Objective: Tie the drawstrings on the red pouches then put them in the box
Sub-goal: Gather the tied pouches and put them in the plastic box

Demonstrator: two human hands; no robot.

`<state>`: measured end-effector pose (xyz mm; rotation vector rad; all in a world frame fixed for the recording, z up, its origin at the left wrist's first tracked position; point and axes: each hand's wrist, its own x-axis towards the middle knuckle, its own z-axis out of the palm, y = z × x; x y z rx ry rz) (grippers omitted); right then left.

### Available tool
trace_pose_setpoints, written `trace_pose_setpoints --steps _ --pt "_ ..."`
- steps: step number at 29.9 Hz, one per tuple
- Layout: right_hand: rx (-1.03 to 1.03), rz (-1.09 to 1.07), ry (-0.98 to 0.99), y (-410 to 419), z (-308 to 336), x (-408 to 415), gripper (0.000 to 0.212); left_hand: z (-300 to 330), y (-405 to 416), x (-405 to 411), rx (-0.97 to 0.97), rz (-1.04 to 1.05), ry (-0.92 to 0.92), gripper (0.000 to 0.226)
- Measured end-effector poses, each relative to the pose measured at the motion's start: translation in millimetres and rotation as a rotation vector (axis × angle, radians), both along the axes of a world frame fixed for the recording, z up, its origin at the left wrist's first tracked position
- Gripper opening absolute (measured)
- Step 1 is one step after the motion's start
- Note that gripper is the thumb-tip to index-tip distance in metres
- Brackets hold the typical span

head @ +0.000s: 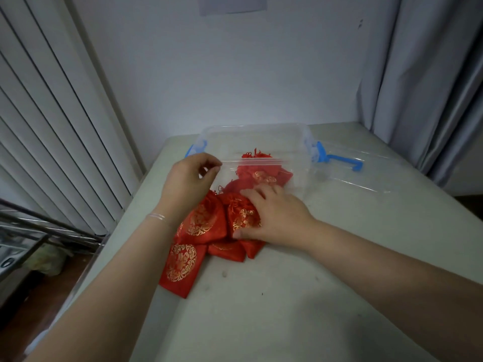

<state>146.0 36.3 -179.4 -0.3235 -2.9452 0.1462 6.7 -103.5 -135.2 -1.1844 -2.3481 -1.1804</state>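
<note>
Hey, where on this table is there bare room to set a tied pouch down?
Bare tabletop lies in front of the right hand toward the near edge, and right of it below the clear lid. It is crowded where the red pouches pile up against the clear box, under both hands; the left hand hovers there.
</note>
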Motion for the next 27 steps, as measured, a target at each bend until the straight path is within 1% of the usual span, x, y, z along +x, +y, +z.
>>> trace_pose_setpoints --steps 1,2,3,6,7,8,10,12,15,17,19,21,23,24,26,27 --pt "-0.039 -0.007 -0.089 -2.9 -4.3 -1.9 0.101 -0.5 -5.0 -0.8 -0.147 -0.003 0.037 0.007" --pt "-0.073 -0.009 -0.146 -5.5 -6.8 -4.2 0.107 -1.0 -8.9 -0.8 -0.297 -0.009 0.061 0.015" --pt "-0.107 -0.005 -0.181 -7.4 -8.4 -7.0 0.110 -2.1 -12.4 -0.5 -0.453 -0.014 0.065 0.027" --pt "-0.152 -0.025 -0.250 -10.7 -7.8 -19.3 0.110 -4.8 -20.9 8.4 -0.949 -0.022 -0.028 0.085" --pt "-0.152 -0.046 -0.291 -10.9 -5.8 -22.7 0.109 -7.1 -21.9 11.2 -1.064 -0.034 -0.046 0.101" --pt "-0.151 -0.068 -0.337 -11.5 -3.3 -25.8 0.109 -10.0 -23.1 13.1 -1.132 -0.048 -0.051 0.113" --pt "-0.185 -0.119 -0.411 -10.4 0.0 -30.8 0.108 -17.6 -23.5 15.1 -1.196 -0.071 -0.053 0.128" --pt "-0.216 -0.159 -0.442 -9.1 0.2 -34.3 0.104 -27.3 -21.2 17.3 -1.204 -0.069 -0.065 0.134" --pt "-0.225 -0.142 -0.411 -10.8 -4.2 -35.3 0.094 -42.0 -19.1 20.2 -1.159 -0.066 -0.037 0.134" --pt "-0.247 -0.113 -0.325 -13.0 -4.6 -32.0 0.078 -43.3 -19.5 19.8 -1.086 -0.081 -0.018 0.128" --pt "-0.262 -0.100 -0.263 -13.3 -3.9 -25.2 0.060 -43.6 -19.9 17.7 -1.020 -0.102 -0.029 0.118" --pt "-0.307 -0.115 -0.229 -8.0 -2.0 -19.3 0.058 -46.2 -20.5 14.0 -0.920 -0.102 -0.050 0.099" --pt "-0.430 -0.110 -0.164 0.4 9.1 -11.8 0.057 -48.4 -21.8 10.9 -0.816 -0.084 -0.066 0.084" --pt "-0.525 -0.086 -0.109 4.7 18.1 -8.2 0.053 -49.3 -22.5 9.3 -0.764 -0.084 -0.091 0.080" --pt "-0.669 -0.033 0.016 13.0 43.2 -0.8 0.037 -48.4 -22.3 6.2 -0.639 -0.096 -0.172 0.072" --pt "-0.693 -0.013 0.061 16.2 59.3 3.2 0.027 -46.9 -20.9 5.1 -0.572 -0.106 -0.201 0.067"
